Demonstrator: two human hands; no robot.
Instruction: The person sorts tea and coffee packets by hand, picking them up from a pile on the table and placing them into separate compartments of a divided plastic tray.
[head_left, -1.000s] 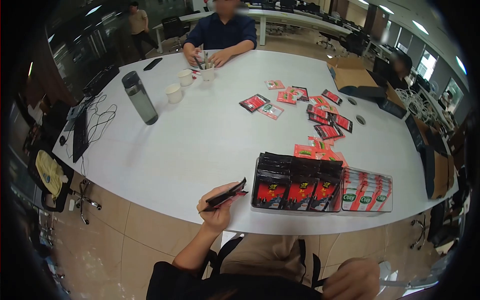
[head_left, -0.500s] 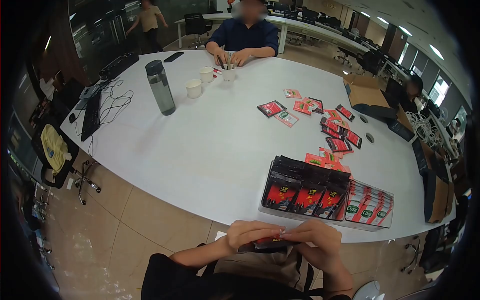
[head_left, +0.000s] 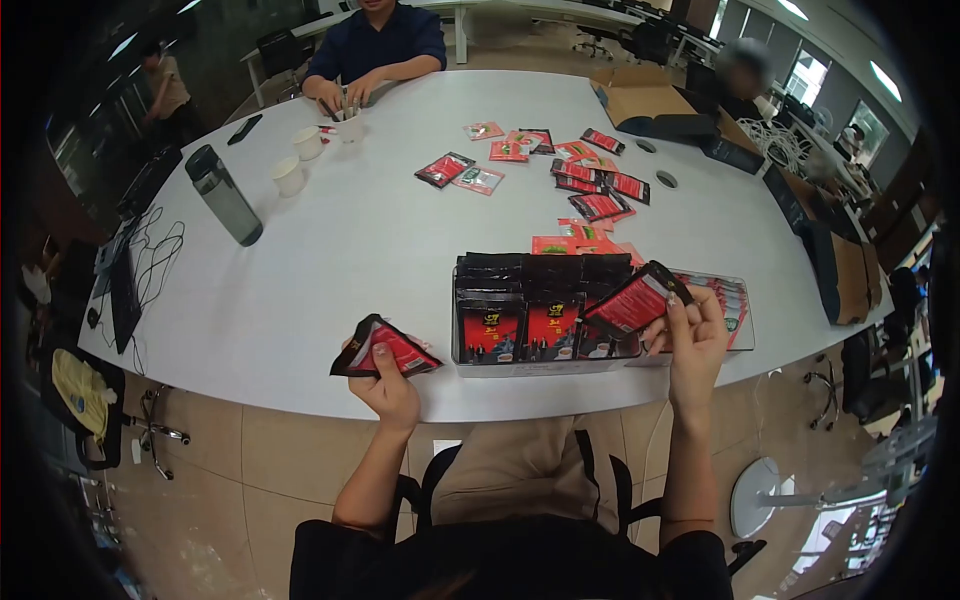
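My left hand (head_left: 387, 393) is closed around black-and-red coffee sachets (head_left: 408, 351), thumb pressed on top, just above the table's near edge. Between thumb and fingers, my right hand (head_left: 700, 335) pinches another coffee sachet (head_left: 632, 303), tilted in front of the storage box. That clear box (head_left: 540, 370) stands at the near edge, its larger compartment packed with upright coffee sachets (head_left: 493, 325). Red-and-white tea packets (head_left: 735, 290) fill its right compartment, partly hidden behind my right hand.
Loose sachets (head_left: 600, 205) lie scattered beyond the box. A water bottle (head_left: 225, 197), paper cups (head_left: 289, 177) and cables stand or lie on the left. Opened cardboard boxes (head_left: 650, 97) line the right side. Across the white table (head_left: 340, 240), a person (head_left: 375, 45) handles things in a cup.
My hands were together in front of the box; now they are apart, each with coffee sachets. The right one has risen to the box. The view has shifted rightward.
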